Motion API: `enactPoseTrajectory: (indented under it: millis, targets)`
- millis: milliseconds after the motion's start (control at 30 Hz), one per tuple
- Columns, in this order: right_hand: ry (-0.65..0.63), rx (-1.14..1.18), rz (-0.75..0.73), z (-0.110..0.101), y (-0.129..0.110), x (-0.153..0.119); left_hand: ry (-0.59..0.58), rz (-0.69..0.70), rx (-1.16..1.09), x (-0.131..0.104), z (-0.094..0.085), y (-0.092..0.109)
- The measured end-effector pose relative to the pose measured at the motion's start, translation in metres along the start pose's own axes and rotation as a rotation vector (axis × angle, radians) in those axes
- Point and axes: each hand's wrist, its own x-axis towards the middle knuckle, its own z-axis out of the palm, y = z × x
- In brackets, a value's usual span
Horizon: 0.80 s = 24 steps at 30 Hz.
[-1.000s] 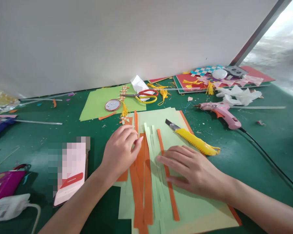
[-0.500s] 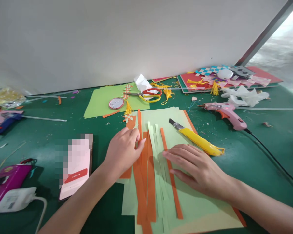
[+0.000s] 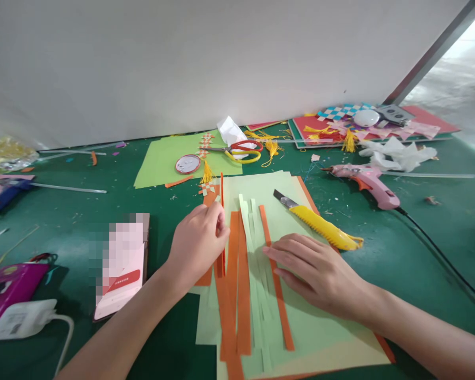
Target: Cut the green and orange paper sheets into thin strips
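Observation:
Orange paper strips [image 3: 244,295] and pale green strips [image 3: 257,285] lie lengthwise over pale green sheets [image 3: 324,338]. My left hand [image 3: 200,243] pinches a thin orange strip [image 3: 222,192] that stands on its edge at the left of the pile. My right hand [image 3: 312,272] rests flat on the sheets with its fingers spread a little, its fingertips touching a separate orange strip [image 3: 282,301]. A yellow utility knife [image 3: 320,224] with its blade out lies just beyond my right hand.
Behind are scissors [image 3: 243,153], a round lid [image 3: 187,164] and light green paper [image 3: 154,163]. A pink glue gun [image 3: 370,182] with a cord lies right, near crumpled tissue [image 3: 398,154]. A phone [image 3: 122,264] and a purple device [image 3: 18,287] are left.
My left hand has closed on the thin orange strip and turned it up onto its edge. My right hand has stayed in nearly the same place.

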Motion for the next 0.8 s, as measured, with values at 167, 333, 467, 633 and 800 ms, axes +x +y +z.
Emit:
enactPoseTrajectory:
  millis: [167, 333, 467, 633, 800]
  targets:
    - [0.015, 0.038, -0.001, 0.001, -0.002, 0.0, 0.09, -0.014, -0.275, 0.002, -0.006, 0.005]
    - [0.031, 0.405, 0.33, -0.007, -0.006, 0.005, -0.042, 0.007, -0.791, -0.003, -0.007, 0.017]
    - [-0.08, 0.862, 0.707, -0.015, -0.004, 0.011, -0.237, 0.126, -0.986, -0.011, -0.005, 0.029]
    - [-0.142, 1.049, 0.81, -0.013, -0.003, 0.011, -0.364, 0.183, -0.975, -0.017, -0.006, 0.038]
    - [-0.11, 0.981, 0.84, -0.014, -0.002, 0.01, -0.321, 0.219, -0.801, -0.016, 0.0, 0.034]
